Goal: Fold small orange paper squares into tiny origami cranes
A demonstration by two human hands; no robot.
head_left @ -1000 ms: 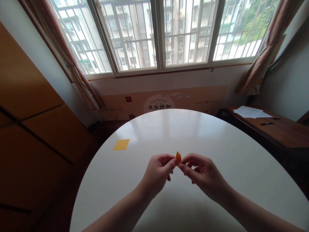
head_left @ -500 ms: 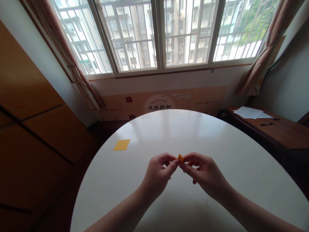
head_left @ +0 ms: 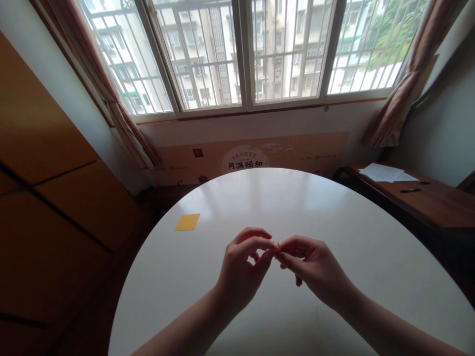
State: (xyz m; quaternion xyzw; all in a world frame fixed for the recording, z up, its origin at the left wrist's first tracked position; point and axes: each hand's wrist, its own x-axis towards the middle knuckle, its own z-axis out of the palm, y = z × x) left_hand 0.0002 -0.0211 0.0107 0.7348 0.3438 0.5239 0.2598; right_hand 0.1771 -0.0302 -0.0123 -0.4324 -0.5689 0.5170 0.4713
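Above the round white table (head_left: 334,222), my left hand (head_left: 243,269) and my right hand (head_left: 311,267) meet fingertip to fingertip. Both pinch a small folded piece of orange paper (head_left: 278,245), of which only a tiny tip shows between the thumbs and forefingers. The other fingers of each hand are curled. A flat yellow-orange square of paper (head_left: 187,222) lies on the table at the far left, well away from both hands.
A dark wooden side table (head_left: 438,202) at the right carries white sheets (head_left: 386,172) and a dark pen (head_left: 410,190). Wooden cabinet doors (head_left: 44,198) stand at the left. A printed cardboard panel (head_left: 245,158) leans under the barred window.
The orange paper stood up between my fingertips a second ago; now it is pressed almost out of sight. My left fingers have risen and curled over it.
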